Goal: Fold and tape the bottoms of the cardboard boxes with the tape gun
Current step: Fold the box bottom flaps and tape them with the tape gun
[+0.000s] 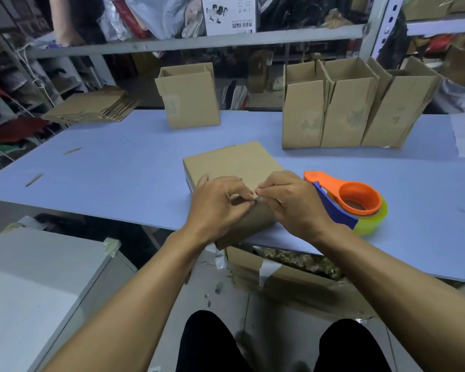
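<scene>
A brown cardboard box (232,163) lies on its side near the front edge of the pale blue table (105,167). Its near end hangs over the table edge toward me. My left hand (216,204) and my right hand (293,201) meet at that near end, fingertips together, and pinch the flap edges at the middle. An orange and blue tape gun (346,201) with a yellowish roll of clear tape lies on the table just right of my right hand, held by neither hand.
Three open boxes (341,108) stand at the back right, one more upright box (189,96) at the back centre. A stack of flat cardboard (91,107) lies at the back left. Shelving runs behind the table. An open carton (285,280) sits under the table's front edge.
</scene>
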A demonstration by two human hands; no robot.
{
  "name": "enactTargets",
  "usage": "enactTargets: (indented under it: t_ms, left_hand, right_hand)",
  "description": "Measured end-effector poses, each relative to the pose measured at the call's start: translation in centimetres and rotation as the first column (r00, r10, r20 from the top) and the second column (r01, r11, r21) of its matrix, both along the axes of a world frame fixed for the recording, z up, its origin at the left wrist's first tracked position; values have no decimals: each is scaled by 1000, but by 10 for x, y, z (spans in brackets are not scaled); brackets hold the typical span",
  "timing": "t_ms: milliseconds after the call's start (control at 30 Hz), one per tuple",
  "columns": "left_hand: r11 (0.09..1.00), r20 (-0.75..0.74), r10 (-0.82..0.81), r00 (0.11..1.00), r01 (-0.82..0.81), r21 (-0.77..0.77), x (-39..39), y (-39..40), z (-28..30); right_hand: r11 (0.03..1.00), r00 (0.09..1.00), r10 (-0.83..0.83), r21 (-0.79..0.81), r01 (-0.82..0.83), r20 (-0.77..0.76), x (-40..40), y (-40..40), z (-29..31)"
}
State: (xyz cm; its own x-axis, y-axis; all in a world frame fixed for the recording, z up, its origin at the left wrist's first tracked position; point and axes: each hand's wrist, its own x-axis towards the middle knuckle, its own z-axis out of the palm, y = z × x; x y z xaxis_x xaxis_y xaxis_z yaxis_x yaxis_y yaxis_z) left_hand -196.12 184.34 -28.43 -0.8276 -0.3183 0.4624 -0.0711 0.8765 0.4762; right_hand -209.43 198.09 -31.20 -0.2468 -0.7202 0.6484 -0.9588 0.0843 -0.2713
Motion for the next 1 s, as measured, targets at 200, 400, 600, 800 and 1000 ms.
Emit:
enactTargets:
  t_ms: [200, 400, 600, 800, 1000]
  left_hand:
    - [999, -9, -19, 1000, 19, 28, 1, 0, 0]
    - [996, 20, -67, 998, 66, 64, 3, -8, 0]
    - [1000, 129, -24, 991, 26, -14, 6, -7, 3]
    - [974, 364, 148, 920, -72, -215, -3, 11, 7]
    - [897, 426, 292, 856, -90, -433, -7, 27, 12]
  right_hand:
    - [999, 999, 33, 3, -33, 21, 0, -1, -2]
    - [999, 998, 44, 19, -45, 45, -30, 10, 1]
    - [990, 990, -42, 138, 24, 132, -35, 24, -3]
    - [661, 772, -635, 504, 555, -18, -44, 77, 9]
    - [625, 766, -642, 598, 501, 30, -34, 80, 5]
